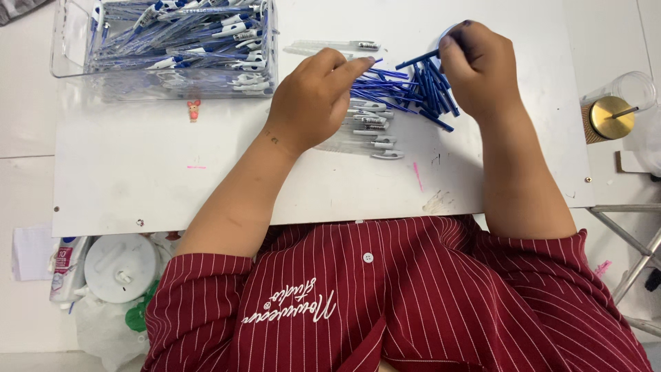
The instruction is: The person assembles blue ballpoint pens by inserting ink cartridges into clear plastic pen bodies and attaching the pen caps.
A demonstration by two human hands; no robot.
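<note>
Blue pen refills (413,86) lie piled; right hand (478,65) pinches one; left hand (310,100) rests released on them.

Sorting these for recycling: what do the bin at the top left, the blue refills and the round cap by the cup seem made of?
Bin: clear rigid plastic, pens visible through its walls. Blue refills: thin glossy plastic, probably. Round cap: brushed gold-coloured metal, by its sheen, though possibly coated plastic.

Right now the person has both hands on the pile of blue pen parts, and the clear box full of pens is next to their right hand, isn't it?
Not quite. In the head view both hands, left hand and right hand, are at the blue pen parts, but the clear box sits on the left side, nearer the left hand.
</note>
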